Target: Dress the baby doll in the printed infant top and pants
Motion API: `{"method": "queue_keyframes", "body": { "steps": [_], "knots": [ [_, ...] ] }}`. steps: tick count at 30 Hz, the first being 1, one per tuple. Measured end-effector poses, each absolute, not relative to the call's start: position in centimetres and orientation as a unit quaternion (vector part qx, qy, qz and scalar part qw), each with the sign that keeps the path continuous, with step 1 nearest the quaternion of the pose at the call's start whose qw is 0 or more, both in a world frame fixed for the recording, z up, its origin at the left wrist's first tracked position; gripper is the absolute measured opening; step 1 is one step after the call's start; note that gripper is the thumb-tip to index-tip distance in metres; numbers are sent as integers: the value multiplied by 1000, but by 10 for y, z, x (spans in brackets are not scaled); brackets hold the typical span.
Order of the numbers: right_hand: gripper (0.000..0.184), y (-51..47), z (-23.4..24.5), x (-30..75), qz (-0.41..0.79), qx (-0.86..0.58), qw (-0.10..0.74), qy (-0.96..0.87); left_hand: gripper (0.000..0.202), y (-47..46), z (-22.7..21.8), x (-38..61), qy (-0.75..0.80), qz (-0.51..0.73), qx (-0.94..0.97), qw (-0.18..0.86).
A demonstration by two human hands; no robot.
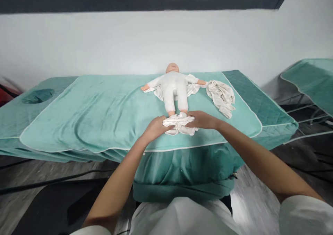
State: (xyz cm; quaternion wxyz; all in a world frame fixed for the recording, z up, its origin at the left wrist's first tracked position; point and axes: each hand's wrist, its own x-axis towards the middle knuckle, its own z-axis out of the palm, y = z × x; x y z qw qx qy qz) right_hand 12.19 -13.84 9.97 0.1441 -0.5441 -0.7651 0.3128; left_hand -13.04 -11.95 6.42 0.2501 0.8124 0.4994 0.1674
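A baby doll (173, 86) lies on its back on the green bed, arms spread, head toward the wall, legs toward me. At its feet a small bunched white garment (178, 124) is gathered, perhaps baby trousers. My left hand (157, 127) grips its left edge, fingers closed round the cloth. On the other side my right hand (201, 120) pinches the right edge. The doll's feet touch or sit just behind the bunched fabric; I cannot tell if they are inside it. Under the doll's torso and arms another white cloth (194, 88) is spread.
A crumpled pale cloth (221, 95) lies right of the doll. The green bed cover (85, 113) has a face hole (38, 95) at the far left. A white wall (117, 44) stands behind, a second green bed (312, 79) at right, a black seat (57, 207) below left.
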Motion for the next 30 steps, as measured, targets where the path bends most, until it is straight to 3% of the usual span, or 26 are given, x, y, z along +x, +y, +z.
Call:
{"method": "queue_keyframes", "body": {
  "steps": [6, 11, 14, 18, 24, 30],
  "knots": [
    [42, -154, 143, 133, 396, -447, 59, -800, 16, -141, 103, -148, 455, 74, 859, 221],
    [57, -149, 188, 132, 406, -427, 50, -807, 27, -145, 158, -150, 443, 137, 880, 108],
    [52, -133, 207, 132, 361, -442, 105, -814, 29, -142, 191, -146, 417, 178, 889, 63],
    [41, -117, 227, 136, 254, -491, 256, -793, 30, -138, 224, -146, 383, 196, 902, 40],
    [35, -136, 260, 118, 258, -436, 229, -831, 50, -136, 241, -156, 371, 106, 918, 92],
    [42, -153, 277, 110, 302, -372, 314, -820, 36, -144, 251, -157, 423, 240, 871, 68]
  ]
}}
